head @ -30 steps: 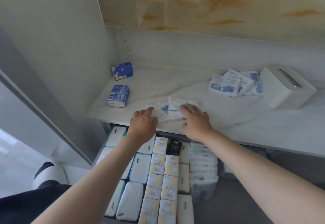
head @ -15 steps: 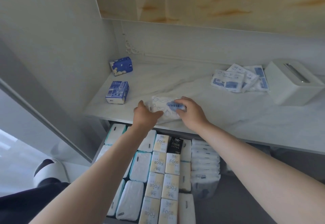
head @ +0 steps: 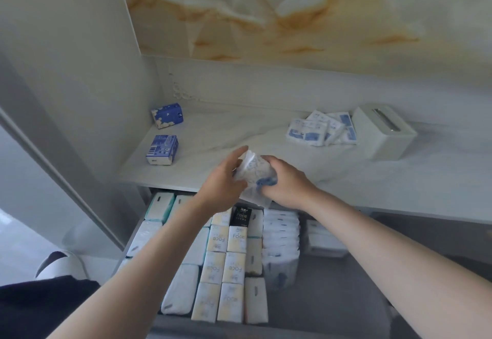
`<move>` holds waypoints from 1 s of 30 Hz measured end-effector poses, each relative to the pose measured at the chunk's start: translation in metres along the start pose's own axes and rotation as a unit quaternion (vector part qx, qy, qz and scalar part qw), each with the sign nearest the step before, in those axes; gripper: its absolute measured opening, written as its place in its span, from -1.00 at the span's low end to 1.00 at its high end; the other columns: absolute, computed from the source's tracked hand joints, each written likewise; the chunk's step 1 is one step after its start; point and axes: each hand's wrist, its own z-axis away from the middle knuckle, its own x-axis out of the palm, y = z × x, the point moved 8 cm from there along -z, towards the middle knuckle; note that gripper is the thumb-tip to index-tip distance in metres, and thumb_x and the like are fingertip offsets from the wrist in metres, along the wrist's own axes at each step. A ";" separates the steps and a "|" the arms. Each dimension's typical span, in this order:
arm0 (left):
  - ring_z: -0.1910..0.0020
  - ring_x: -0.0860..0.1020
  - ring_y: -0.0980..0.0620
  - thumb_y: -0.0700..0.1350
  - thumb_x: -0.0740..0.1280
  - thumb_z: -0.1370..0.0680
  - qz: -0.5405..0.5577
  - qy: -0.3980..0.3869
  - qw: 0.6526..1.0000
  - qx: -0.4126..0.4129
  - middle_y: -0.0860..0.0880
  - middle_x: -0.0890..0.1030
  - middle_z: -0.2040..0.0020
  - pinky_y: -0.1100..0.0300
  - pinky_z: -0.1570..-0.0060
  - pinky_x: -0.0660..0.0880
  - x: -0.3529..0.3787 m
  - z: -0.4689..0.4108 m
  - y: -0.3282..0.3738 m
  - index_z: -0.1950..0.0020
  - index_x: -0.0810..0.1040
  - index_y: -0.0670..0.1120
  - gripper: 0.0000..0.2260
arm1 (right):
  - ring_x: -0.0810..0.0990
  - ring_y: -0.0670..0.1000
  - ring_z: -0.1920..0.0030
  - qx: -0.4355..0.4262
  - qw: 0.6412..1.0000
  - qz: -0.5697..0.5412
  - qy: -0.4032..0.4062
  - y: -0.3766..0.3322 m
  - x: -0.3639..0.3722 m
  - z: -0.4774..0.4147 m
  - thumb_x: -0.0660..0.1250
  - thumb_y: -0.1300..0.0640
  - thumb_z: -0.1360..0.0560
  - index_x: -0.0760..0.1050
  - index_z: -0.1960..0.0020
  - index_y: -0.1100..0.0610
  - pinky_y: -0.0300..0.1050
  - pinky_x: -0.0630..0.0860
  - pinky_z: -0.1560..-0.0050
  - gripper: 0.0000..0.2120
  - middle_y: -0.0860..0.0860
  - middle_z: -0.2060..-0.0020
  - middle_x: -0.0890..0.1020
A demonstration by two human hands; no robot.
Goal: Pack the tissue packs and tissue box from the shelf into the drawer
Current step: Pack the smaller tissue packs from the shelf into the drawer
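Lifted off the shelf (head: 359, 176) since a moment ago, the clear tissue packs (head: 253, 176) now sit at frame centre, pinched between the left hand (head: 223, 181) and right hand (head: 285, 181), both curled closed around them, above the open drawer (head: 332, 280), ready to drop in.

The drawer (head: 159, 324) is packed tight on its left and middle with tissue packs (head: 222, 268), leaving no gap there. Its right part (head: 343, 293) lies bare and open from above. Both hands (head: 222, 183), (head: 286, 183) hover at the shelf's (head: 399, 187) front edge, over the drawer's back rows. The shelf's middle is free; two blue boxes (head: 162, 149) stand left, flat packs (head: 319, 129) and a white box (head: 383, 132) right. Something pale, blurred, sits at the drawer's far right (head: 323, 237).
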 end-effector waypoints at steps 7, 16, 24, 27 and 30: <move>-0.08 0.51 0.12 -0.28 0.32 -0.48 -0.133 -0.106 0.982 0.078 0.13 0.55 -0.13 0.43 0.06 0.34 0.070 0.049 0.035 -0.37 0.47 0.05 -0.52 | 0.60 -0.10 0.15 0.088 0.986 -0.084 -0.117 0.043 0.003 0.073 0.39 0.15 -0.37 0.49 -0.05 0.00 -0.14 0.54 0.15 -0.74 -0.08 0.15 0.64; -0.09 0.50 0.14 -0.06 0.48 -0.46 -0.196 -0.207 0.957 0.056 0.10 0.54 -0.20 0.39 -0.05 0.40 0.140 0.092 -0.011 -0.35 0.46 0.05 -0.52 | 0.51 -0.03 0.31 0.147 0.964 0.050 -0.216 0.104 0.049 0.132 0.44 0.09 -0.39 0.39 0.15 0.08 -0.20 0.35 0.42 -0.78 -0.01 0.23 0.49; -0.19 0.48 -0.04 0.08 0.27 -0.58 -0.512 -0.217 0.825 0.102 0.00 0.57 -0.22 0.07 -0.28 0.34 0.162 0.106 -0.059 -0.37 0.44 0.04 -0.63 | 0.58 0.00 0.16 0.121 0.981 0.017 -0.151 0.125 0.098 0.136 0.28 0.19 -0.46 0.53 0.21 -0.02 -0.33 0.30 0.40 -0.86 -0.07 0.20 0.63; -0.21 0.45 -0.07 0.04 0.28 -0.58 -0.524 -0.211 0.819 0.103 -0.02 0.56 -0.21 0.06 -0.31 0.30 0.167 0.105 -0.070 -0.35 0.46 0.04 -0.66 | 0.59 0.06 0.10 0.156 0.974 0.032 -0.163 0.140 0.119 0.137 0.29 0.15 -0.48 0.56 0.17 0.02 -0.17 0.35 0.28 -0.90 0.03 0.06 0.69; -0.23 0.40 -0.09 -0.01 0.27 -0.57 -0.531 -0.204 0.815 0.115 -0.05 0.51 -0.24 0.05 -0.26 0.30 0.174 0.102 -0.075 -0.35 0.45 0.00 -0.65 | 0.63 0.08 -0.02 0.203 0.962 -0.006 -0.183 0.154 0.140 0.137 0.32 0.10 -0.50 0.64 -0.04 0.12 -0.21 0.40 0.16 -0.81 0.06 -0.02 0.68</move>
